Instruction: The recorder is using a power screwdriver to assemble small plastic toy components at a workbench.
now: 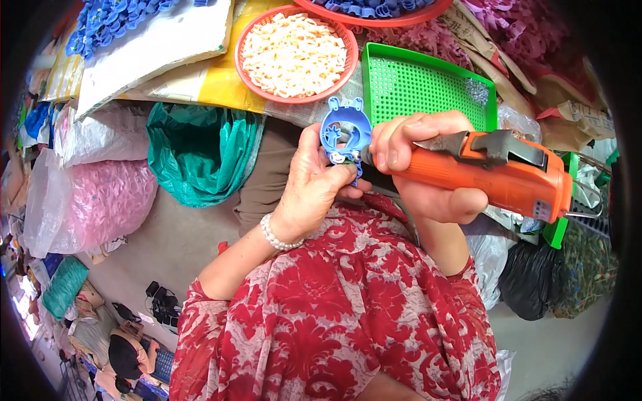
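Note:
Between the fingers of my left hand is a blue plastic toy part, a hollow rounded shell with small ear-like knobs on top. Small white pieces sit in its lower part, near my thumb. My right hand is wrapped round an orange electric screwdriver, held nearly level. Its tip points left and meets the right side of the blue part; my fingers hide the exact contact.
A red basket of small white pieces stands ahead, beside a green perforated tray with small metal bits in one corner. Blue parts fill another red basket. An open green sack hangs left; a black bag lies right.

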The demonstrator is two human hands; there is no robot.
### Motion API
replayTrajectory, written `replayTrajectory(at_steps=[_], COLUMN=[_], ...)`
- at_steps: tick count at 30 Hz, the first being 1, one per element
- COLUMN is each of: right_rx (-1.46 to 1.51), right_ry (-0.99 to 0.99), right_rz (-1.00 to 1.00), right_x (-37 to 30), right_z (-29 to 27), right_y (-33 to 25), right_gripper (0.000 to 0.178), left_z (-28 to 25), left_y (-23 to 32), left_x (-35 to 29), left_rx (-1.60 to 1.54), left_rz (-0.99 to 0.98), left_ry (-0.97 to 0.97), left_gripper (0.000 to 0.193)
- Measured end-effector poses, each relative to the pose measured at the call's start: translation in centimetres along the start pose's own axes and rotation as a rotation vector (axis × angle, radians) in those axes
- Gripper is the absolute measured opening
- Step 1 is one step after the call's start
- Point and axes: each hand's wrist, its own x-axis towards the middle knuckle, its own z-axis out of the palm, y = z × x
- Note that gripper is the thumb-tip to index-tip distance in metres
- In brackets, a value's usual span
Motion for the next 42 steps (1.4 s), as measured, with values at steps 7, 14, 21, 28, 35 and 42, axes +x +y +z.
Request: replayTrajectory(at_steps=[7,14,21,28,35,42], right_rx=[-0.022,-0.13,-0.18,-0.168,-0.161,-0.098], right_ry=[-0.132,0.199,0.169,0.132,0.141,0.113], right_rz=[-0.18,-0.031,-0.081,-0.086,-0.084,-0.104], right_x=[1.8,2.4,3.0,2.9,3.1,3.0], right_z=[-2.4,-3.8,-3.7,-3.9,-3.9,-3.8], right_y=[-1.9,0.5,1.2,1.3,1.4,0.3], right_gripper=[0.085,0.078,0.079,0.079,0.079,0.081], left_z=[-0.5,-0.8,-1.1,-1.1,-1.2,-1.0], left_y=[0.2,0.4,-0.1,-0.3,-0.2,-0.4], left_x=[-0.3,-0.6,-0.4,-0.3,-0.3,-0.1], left_rx=[-0.047,-0.09,-0.085,-0.036,-0.046,-0.018], left_rz=[-0.003,-0.04,-0.01,0.017,0.01,0.028], left_ry=[0.038,-0.001,-0.01,-0.001,-0.036,-0.001], left_gripper=[0.051,0.053,0.053,0.053,0.052,0.044])
